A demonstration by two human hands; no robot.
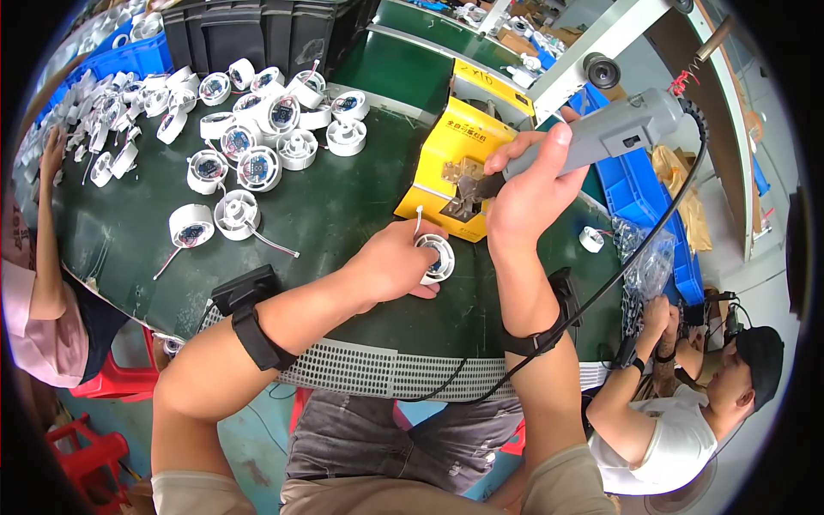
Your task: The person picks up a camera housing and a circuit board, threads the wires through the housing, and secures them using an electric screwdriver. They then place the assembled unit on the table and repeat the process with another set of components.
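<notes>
- A small round white housing (436,257) with a dark circuit board in its middle lies on the green surface (326,206), close to the near edge and just in front of a yellow box-shaped machine (446,163).
- The left hand (396,262) rests on the surface and grips this housing from the left, fingers (427,276) wrapped partly around its rim; a thin white wire stands up from it beside the thumb.
- The right hand (528,184) is raised above the housing, its fingers closed firmly around the grey handle of an electric screwdriver (601,137).
- The screwdriver's dark tip points left toward the opening of the yellow machine; whether it touches is unclear.
- A black cable (652,232) loops from the back end of the screwdriver down past the right forearm and over the near edge.
- Both wrists carry black straps with small black units.
- A single white part (590,239) lies toward the right edge, near a clear bag of small metal pieces (645,262).
- Many more white round housings (249,137), some with red and white wires, spread across the far left part of the surface.
- Blue bins (129,56) stand at the far left corner.
- Another person sits at the left edge, and a second sits low at the right.
</notes>
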